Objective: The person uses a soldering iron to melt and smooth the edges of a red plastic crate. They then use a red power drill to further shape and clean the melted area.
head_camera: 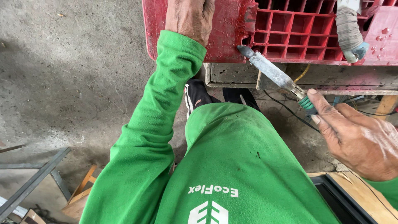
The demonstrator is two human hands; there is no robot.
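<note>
Both hands work: left (188,18) steadies red crate (298,31), right (356,137) grips iron (275,74).

White logo print (209,205) on green shirt

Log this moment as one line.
left hand: pressing on red crate | right hand: holding flat metal tool | tool tip: at crate's broken edge | crate: on bench

Left of the red pallet (232,29), bare concrete floor (70,70) is lying open; a wrapped handle (348,29) is blocking its right.
</note>
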